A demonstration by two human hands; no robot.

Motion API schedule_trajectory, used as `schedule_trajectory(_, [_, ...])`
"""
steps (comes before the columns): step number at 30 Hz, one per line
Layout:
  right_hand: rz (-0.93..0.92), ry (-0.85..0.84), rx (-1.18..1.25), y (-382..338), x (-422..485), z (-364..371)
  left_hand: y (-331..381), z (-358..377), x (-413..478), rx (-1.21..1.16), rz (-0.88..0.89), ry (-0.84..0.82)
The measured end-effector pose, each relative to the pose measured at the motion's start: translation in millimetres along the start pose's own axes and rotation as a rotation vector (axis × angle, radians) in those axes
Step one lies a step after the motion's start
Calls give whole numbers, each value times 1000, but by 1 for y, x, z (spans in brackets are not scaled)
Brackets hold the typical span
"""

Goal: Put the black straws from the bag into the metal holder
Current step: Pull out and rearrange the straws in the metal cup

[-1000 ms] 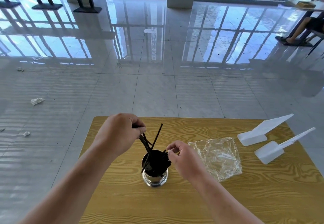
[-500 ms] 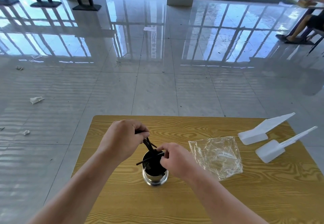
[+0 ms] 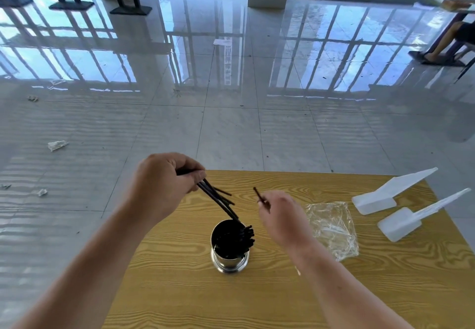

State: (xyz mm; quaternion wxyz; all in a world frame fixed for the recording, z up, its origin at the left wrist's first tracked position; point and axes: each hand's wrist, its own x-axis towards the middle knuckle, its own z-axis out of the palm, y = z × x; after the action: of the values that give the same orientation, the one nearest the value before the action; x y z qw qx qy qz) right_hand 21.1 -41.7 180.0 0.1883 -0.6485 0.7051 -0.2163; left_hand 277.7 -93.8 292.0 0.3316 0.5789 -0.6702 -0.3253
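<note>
A round metal holder [image 3: 229, 261] stands on the wooden table [image 3: 282, 303], with several black straws [image 3: 243, 234] leaning against its right rim. My left hand [image 3: 164, 187] is up and to the left of the holder, shut on a small bunch of black straws [image 3: 218, 201] that slant down toward the rim. My right hand [image 3: 280, 215] hovers to the upper right of the holder and pinches a single black straw [image 3: 258, 195] that sticks up from its fingers. The clear plastic bag [image 3: 331, 228] lies flat and looks empty, right of the holder.
Two white plastic scoop-like pieces [image 3: 385, 192] [image 3: 411, 220] lie at the table's right side. Beyond the far edge is a glossy tiled floor with bits of litter [image 3: 57, 145]. A seated person's legs [image 3: 447, 40] show at the far right.
Both hands have lifted away from the holder's mouth. My left hand has raised its bunch up and left. My right hand has moved right and up, now pinching one straw.
</note>
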Motion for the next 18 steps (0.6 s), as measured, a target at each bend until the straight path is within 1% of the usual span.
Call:
schedule_trajectory(2, [50,89,106,3,3,-11,3,-10,3,-59,4,51])
schedule_trajectory(4, [107,110,349,5,4,-19,2,-15,6,-104,-5,107])
schedule_trajectory(6, [131,9,550,2,2,-23,-3,-17,9,-152,-18,154])
schedule_trajectory(7, [117,-64,592,-1,-1,-22,-6,-16,10,-175,-25,176])
schedule_trajectory(9, [101,-176,605,-6,-7,-14,-13,-11,10,-190,-25,224])
schedule_trajectory(12, [142,-268,541,-10,-14,-1,-24,1,8,-252,-55,277])
schedule_trajectory(14, [151,-286,495,-10,-16,2,-29,9,7,-391,-125,281])
schedule_trajectory(18, [163,-228,529,-12,-16,-4,-34,22,4,-754,-366,257])
